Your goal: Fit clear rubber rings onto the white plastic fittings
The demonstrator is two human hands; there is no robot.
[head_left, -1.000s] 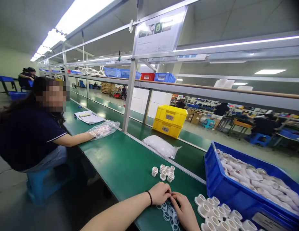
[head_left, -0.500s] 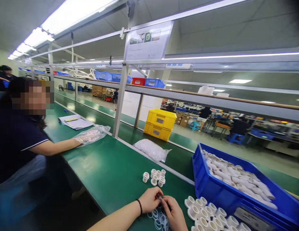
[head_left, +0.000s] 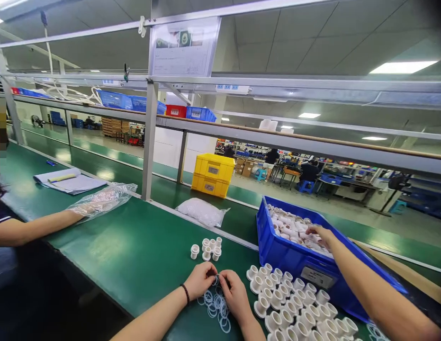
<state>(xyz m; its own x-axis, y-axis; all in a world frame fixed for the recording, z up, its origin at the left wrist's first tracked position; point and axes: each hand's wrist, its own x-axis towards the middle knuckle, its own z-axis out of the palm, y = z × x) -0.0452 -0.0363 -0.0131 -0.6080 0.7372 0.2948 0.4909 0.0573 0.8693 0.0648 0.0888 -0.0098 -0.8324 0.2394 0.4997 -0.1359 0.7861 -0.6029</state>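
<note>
My left hand [head_left: 202, 280] and my right hand [head_left: 235, 294] meet fingertip to fingertip low on the green bench. Both are pinched on a thin clear ring above a small heap of clear rings [head_left: 216, 308]. A dark band circles my left wrist. A few upright white plastic fittings [head_left: 206, 248] stand just beyond my hands. Rows of several more white fittings [head_left: 294, 303] stand to the right of my right hand.
A blue bin [head_left: 287, 258] of white fittings sits at the right, with another person's hand [head_left: 319, 234] reaching into it. At the left a co-worker's hand rests inside a clear plastic bag [head_left: 103, 200]. Behind lie a bag of white parts [head_left: 202, 211], yellow crates [head_left: 213, 174] and papers [head_left: 69, 181].
The view has swung right and down, so the co-worker at the left is mostly out of frame. Another person's arm has come in from the right into the blue bin. My hands stay pinched together.
</note>
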